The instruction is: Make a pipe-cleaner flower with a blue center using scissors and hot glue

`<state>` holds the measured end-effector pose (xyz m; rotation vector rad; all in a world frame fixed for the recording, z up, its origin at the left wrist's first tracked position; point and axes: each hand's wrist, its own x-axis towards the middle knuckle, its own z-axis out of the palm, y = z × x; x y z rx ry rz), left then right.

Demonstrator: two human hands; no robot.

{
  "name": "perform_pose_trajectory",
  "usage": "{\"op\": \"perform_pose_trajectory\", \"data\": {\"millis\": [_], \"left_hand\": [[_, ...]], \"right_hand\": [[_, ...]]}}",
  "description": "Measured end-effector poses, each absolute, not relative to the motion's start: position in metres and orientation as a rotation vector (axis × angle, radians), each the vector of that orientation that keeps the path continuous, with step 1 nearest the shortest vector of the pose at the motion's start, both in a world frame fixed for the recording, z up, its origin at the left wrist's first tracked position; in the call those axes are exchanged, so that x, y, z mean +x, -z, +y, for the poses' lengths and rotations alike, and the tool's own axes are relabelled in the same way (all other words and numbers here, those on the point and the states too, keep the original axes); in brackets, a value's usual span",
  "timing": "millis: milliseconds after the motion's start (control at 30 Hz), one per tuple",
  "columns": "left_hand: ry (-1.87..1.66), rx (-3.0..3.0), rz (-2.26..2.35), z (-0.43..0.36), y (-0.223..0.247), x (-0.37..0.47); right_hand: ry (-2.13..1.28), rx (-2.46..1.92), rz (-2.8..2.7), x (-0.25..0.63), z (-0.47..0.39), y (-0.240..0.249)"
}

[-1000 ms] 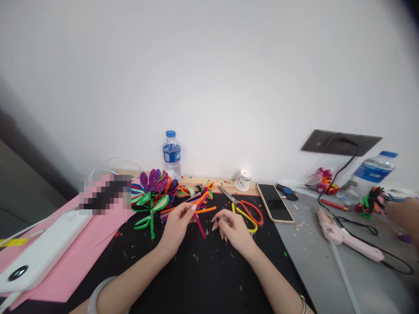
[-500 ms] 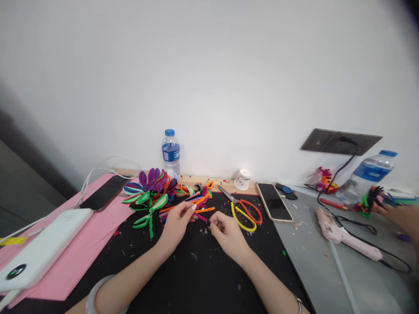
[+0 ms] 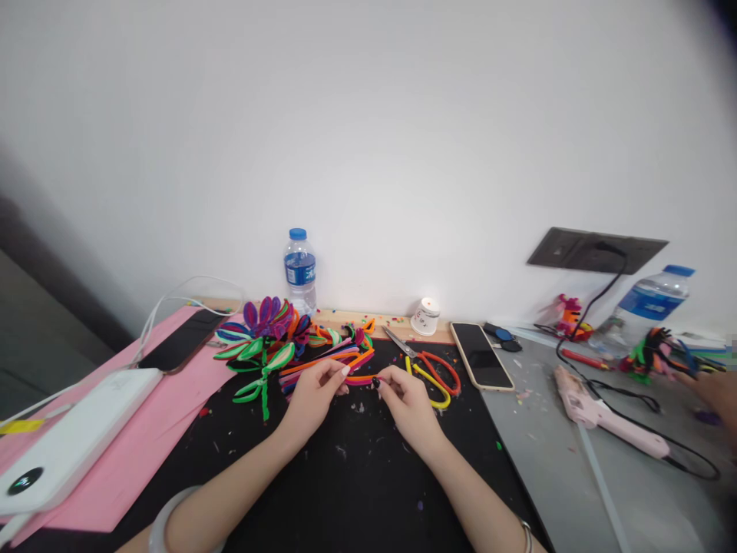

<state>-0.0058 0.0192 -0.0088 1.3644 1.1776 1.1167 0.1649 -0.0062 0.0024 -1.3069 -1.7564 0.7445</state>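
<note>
Between my two hands a short magenta and orange fuzzy stem (image 3: 361,380) is stretched above the black mat (image 3: 345,491). My left hand (image 3: 315,392) pinches its left end between thumb and fingers. At the other end, my right hand (image 3: 408,403) has its fingertips closed on the stem, with something small and black at the tips. Loose colored fuzzy stems (image 3: 305,362) lie just behind my left hand. To the left is a fuzzy-stem flower (image 3: 268,319) with green and white leaves. Scissors (image 3: 431,376) with red and yellow handles lie beyond my right hand.
A water bottle (image 3: 300,273) and paper cup (image 3: 425,316) stand by the wall. One phone (image 3: 482,357) lies right, another (image 3: 181,340) left near a white power bank (image 3: 80,438). A pink glue gun (image 3: 610,418) rests at right, near another person's hand (image 3: 711,392).
My right hand has moved slightly right and up, and more of the stem shows between my hands. The other person's hand at the right has shifted a little.
</note>
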Motion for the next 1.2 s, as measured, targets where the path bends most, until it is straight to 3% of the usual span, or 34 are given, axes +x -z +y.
{"op": "perform_pose_trajectory", "data": {"millis": [233, 533, 1200], "left_hand": [[-1.061, 1.442, 1.148, 0.016, 0.008, -0.005], [-0.986, 1.498, 1.118, 0.016, 0.008, -0.003], [-0.954, 1.347, 1.080, 0.015, -0.003, 0.000]], "right_hand": [[-0.658, -1.326, -1.696, 0.169, -0.003, -0.002], [-0.921, -1.269, -1.451, 0.172, 0.004, 0.006], [-1.030, -1.268, -1.251, 0.173, 0.010, 0.010]]}}
